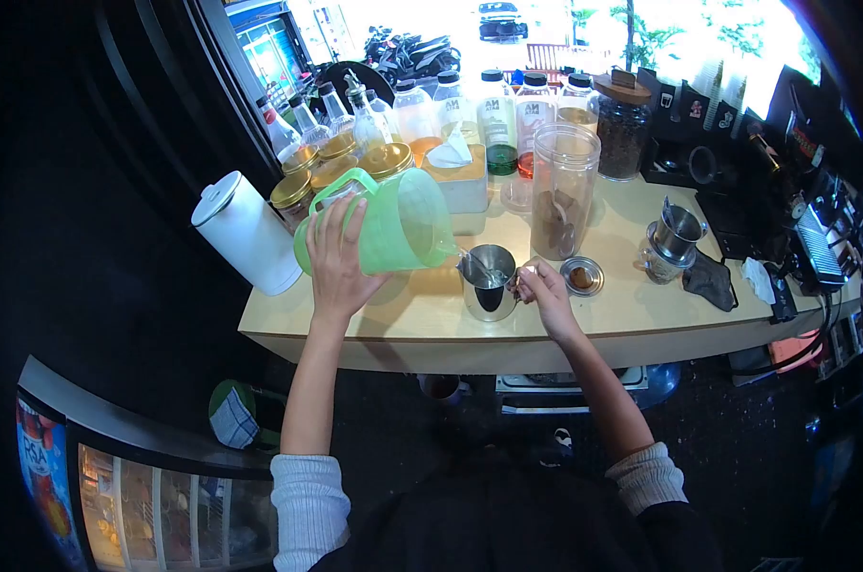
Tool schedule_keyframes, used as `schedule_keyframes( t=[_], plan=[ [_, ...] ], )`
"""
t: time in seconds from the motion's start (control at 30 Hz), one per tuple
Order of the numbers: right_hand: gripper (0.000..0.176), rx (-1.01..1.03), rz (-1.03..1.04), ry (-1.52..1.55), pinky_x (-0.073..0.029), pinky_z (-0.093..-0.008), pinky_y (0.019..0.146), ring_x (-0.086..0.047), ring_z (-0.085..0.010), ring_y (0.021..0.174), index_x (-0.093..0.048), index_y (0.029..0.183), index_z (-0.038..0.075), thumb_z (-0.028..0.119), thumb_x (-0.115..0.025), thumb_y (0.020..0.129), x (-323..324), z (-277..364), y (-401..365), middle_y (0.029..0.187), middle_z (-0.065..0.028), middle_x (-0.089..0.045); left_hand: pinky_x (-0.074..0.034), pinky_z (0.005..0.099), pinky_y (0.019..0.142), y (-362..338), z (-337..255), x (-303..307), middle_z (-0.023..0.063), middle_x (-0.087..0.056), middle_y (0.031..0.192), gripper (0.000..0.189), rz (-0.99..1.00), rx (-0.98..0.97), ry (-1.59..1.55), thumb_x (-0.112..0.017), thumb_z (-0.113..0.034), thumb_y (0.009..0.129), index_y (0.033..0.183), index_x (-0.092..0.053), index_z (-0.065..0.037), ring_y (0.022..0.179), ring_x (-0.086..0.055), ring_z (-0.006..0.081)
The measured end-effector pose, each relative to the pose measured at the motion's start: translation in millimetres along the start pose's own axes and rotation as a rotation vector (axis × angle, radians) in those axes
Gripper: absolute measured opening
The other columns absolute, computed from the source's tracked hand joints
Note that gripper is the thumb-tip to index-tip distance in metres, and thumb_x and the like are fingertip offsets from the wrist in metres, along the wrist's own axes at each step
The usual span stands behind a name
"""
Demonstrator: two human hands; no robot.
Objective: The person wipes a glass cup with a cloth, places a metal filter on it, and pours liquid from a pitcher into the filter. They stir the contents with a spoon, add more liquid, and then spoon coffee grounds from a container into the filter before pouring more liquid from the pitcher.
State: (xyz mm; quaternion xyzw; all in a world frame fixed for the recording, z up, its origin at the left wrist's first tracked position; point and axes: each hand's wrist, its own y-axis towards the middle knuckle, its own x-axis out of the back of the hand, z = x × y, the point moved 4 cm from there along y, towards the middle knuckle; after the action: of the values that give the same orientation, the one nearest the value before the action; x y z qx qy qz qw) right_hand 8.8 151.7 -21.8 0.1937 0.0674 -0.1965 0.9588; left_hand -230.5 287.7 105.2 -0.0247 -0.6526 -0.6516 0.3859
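Left hand point(338, 248) curled firmly against the green pitcher point(417, 224), tipped rightward, lip at the rim of the metal jug point(493, 297); what looked like a clear stream entered it. Right hand point(544, 288) closed on the jug's handle. Jug upright near the front edge of the table point(403, 326). Just right, a round metal lid point(582, 275); behind that, a tall clear canister point(563, 181). Lidded white container point(246, 229) stood far left.

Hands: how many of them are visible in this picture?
2: the left hand holds the green pitcher, tilted toward the metal jug; the right hand holds the jug's handle.
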Motion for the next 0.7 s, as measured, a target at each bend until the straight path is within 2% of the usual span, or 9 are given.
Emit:
schedule_keyframes(
  t=[0.17,0.23,0.37,0.47,0.53,0.7],
  plan=[
    [0.019,0.006,0.007,0.016,-0.031,-0.0189,0.055,-0.041,-0.0030,0.060,-0.053,0.084,0.007,0.021,-0.052,0.097,1.1,-1.4,0.0,0.066,0.0047,-0.049,-0.023,0.0542,0.110,-0.3,2.9,-0.8,0.0108,-0.042,0.138,0.104,0.000,-0.008,0.014,-0.085,-0.033,0.052,0.139,-0.032,-0.014,0.130,-0.038,0.0311],
    [0.019,-0.001,-0.001,-0.017,-0.032,-0.0188,0.055,-0.041,-0.0032,0.060,-0.053,0.084,0.007,0.021,-0.052,0.097,0.5,0.4,-0.3,0.066,0.0046,-0.048,-0.024,0.0546,0.109,-0.5,4.1,-0.9,0.0112,-0.040,0.138,0.107,0.006,-0.001,-0.008,-0.086,-0.028,0.050,0.141,-0.031,-0.017,0.129,-0.038,0.0310],
    [0.019,-0.003,-0.004,-0.007,-0.032,-0.0188,0.056,-0.041,-0.0033,0.060,-0.053,0.084,0.007,0.022,-0.051,0.097,0.6,-0.7,-0.1,0.066,0.0047,-0.048,-0.024,0.0546,0.110,1.0,4.0,1.0,0.0108,-0.040,0.138,0.107,-0.007,-0.002,-0.012,-0.086,-0.028,0.050,0.141,-0.031,-0.018,0.129,-0.038,0.0307],
    [0.020,-0.008,-0.001,0.007,-0.032,-0.0188,0.056,-0.042,-0.0032,0.060,-0.053,0.084,0.007,0.022,-0.051,0.098,1.0,-1.6,0.0,0.066,0.0048,-0.048,-0.022,0.0540,0.110,1.4,4.1,1.5,0.0106,-0.041,0.138,0.103,0.001,-0.013,0.023,-0.085,-0.035,0.054,0.139,-0.031,-0.014,0.130,-0.038,0.0310],
    [0.020,0.002,0.005,0.007,-0.033,-0.0187,0.055,-0.042,-0.0030,0.060,-0.053,0.084,0.007,0.022,-0.051,0.097,0.7,-1.2,0.1,0.066,0.0047,-0.048,-0.023,0.0546,0.110,1.6,4.5,1.8,0.0101,-0.039,0.139,0.106,-0.005,0.000,-0.011,-0.085,-0.028,0.050,0.141,-0.031,-0.018,0.129,-0.038,0.0304],
    [0.020,0.008,0.007,0.002,-0.032,-0.0185,0.055,-0.042,-0.0028,0.060,-0.053,0.085,0.007,0.022,-0.051,0.097,2.0,-3.2,1.1,0.067,0.0044,-0.050,-0.023,0.0547,0.110,2.5,5.0,2.3,0.0100,-0.039,0.140,0.106,-0.013,0.001,-0.014,-0.085,-0.027,0.050,0.140,-0.031,-0.017,0.130,-0.038,0.0303]
  ],
)
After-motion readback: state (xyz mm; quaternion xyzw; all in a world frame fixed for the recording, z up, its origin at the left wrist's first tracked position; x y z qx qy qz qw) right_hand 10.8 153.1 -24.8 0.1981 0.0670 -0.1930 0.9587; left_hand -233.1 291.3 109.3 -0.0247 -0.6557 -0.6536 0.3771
